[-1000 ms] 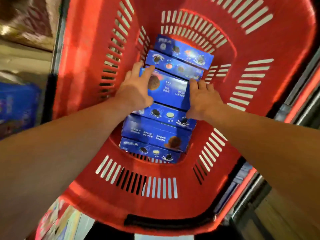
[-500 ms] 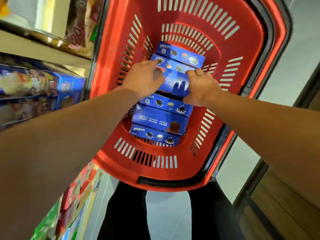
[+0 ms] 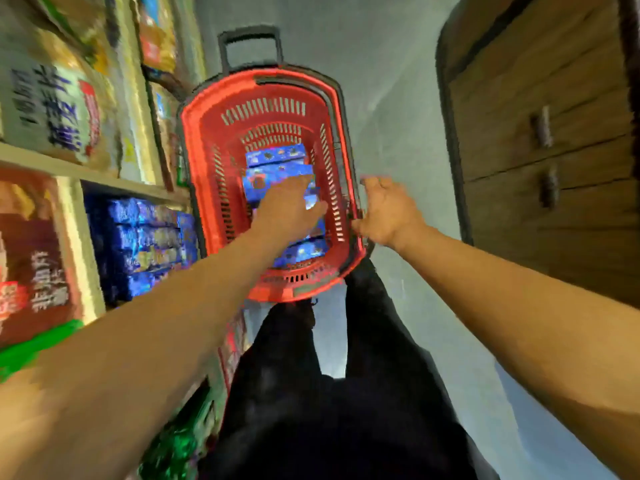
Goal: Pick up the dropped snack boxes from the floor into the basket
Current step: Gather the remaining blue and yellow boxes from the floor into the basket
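Note:
A red plastic basket (image 3: 204, 168) with a black handle stands on the grey floor ahead of me. Several blue snack boxes (image 3: 275, 157) lie in a row along its bottom. My left hand (image 3: 289, 209) hangs over the boxes inside the basket, fingers spread, holding nothing that I can make out. My right hand (image 3: 388, 213) is outside the basket by its right rim, open, fingers apart. The frame is blurred by motion.
Shop shelves (image 3: 86, 171) run along the left, stocked with blue snack packs (image 3: 149, 237) and other packets. A brown wooden cabinet (image 3: 554, 150) with drawers stands at the right. Grey floor (image 3: 398, 98) lies between them. My dark trouser legs (image 3: 346, 375) are below the basket.
The view has pulled back and up from the basket. Both hands have let go of the blue box; the right hand has come out over the right rim.

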`<state>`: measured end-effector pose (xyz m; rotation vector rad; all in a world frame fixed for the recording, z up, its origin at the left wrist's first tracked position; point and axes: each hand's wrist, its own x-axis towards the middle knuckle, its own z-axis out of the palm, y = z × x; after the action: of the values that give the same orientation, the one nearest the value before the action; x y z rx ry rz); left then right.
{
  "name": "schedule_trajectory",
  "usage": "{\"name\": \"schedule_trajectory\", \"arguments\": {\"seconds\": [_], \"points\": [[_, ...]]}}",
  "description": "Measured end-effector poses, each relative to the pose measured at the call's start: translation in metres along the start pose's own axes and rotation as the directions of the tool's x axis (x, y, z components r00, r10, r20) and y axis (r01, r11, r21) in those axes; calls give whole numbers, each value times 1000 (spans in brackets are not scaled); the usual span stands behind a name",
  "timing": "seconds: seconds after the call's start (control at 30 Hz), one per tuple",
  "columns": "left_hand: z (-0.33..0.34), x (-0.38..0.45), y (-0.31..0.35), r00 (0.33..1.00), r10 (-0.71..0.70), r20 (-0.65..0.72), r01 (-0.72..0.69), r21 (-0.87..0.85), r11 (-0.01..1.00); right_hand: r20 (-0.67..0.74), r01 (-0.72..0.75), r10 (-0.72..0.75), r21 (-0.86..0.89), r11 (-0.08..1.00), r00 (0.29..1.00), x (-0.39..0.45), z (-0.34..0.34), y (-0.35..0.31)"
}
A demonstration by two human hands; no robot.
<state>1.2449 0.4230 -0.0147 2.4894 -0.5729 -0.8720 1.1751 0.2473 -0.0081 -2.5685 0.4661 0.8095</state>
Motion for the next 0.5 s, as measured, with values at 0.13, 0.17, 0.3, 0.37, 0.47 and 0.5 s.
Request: {"name": "schedule_trajectory", "arguments": {"seconds": [0.13,0.17,0.3,0.37,0.47,0.5], "points": [[9,-52,77,983,173,68,-174,16,985,-64,-209,220,147,967,973,-106,5,35],[14,-64,96,969,226,97,-230,28,973,-73,-262,279,190,946,957,-131,10,44],[45,-108,159,867,395,303,-444,112,889,-114,-427,492,358,831,863,-230,34,86],[62,-131,184,797,470,380,-557,163,814,-159,-461,562,416,784,811,-279,46,104],[94,-158,216,715,538,447,-670,216,710,-182,-525,665,479,704,725,-347,67,126],[103,-168,224,703,548,454,-686,228,691,-175,-534,688,508,676,704,-365,75,130]]}}
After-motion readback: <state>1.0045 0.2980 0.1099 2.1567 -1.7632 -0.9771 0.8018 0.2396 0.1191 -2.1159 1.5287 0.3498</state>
